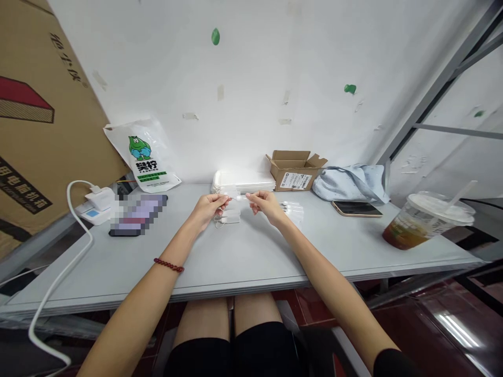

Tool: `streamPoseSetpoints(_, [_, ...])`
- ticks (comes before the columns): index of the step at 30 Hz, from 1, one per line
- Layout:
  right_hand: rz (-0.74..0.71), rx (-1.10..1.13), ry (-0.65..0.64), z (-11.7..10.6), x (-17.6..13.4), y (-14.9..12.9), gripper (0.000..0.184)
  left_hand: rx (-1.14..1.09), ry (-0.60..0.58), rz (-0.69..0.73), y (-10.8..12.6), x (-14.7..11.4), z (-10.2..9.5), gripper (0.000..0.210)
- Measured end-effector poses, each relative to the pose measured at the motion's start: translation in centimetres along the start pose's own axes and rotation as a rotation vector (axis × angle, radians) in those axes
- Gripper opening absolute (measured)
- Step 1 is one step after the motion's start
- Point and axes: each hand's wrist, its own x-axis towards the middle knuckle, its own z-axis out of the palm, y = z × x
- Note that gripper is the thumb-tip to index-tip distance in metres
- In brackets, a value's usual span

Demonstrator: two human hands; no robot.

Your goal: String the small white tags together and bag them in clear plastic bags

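Observation:
My left hand (pixel 209 209) and my right hand (pixel 268 206) meet above the middle of the desk. Both are closed in a pinch, each on one side of a thin strand with a small white piece (pixel 239 198); its exact kind is too small to make out. Under and beside my left hand lie small clear plastic sleeves (pixel 232 217) with white tops and thin loops. More clear sleeves (pixel 294 210) with dark tips lie in a fanned pile to the right of my right hand.
Behind my hands are a stack of white flat packs (pixel 247 181) and an opened cardboard box (pixel 294 172). A plastic bag (pixel 147 157), phone (pixel 137 214) and white charger (pixel 101 200) sit left. Rightward are a blue cloth bag (pixel 349 183), another phone (pixel 357 209) and a drink cup (pixel 422 222).

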Motion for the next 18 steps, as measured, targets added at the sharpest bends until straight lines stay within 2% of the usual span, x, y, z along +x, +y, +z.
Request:
streamPoseSetpoints(6, [-0.021, -0.028, 0.019, 0.0, 0.1, 0.2, 0.042, 0.099, 0.022, 0.049, -0.1, -0.1, 0.2, 0.041])
streamPoseSetpoints(14, [-0.06, 0.02, 0.056, 1.1, -0.5, 0.6, 0.044, 0.325, 0.144, 0.212, -0.4, -0.4, 1.2, 0.03])
streamPoseSetpoints(18, [-0.115, 0.029, 0.084, 1.6, -0.8, 0.6, 0.043, 0.31, 0.123, 0.197, -0.3, -0.5, 1.3, 0.029])
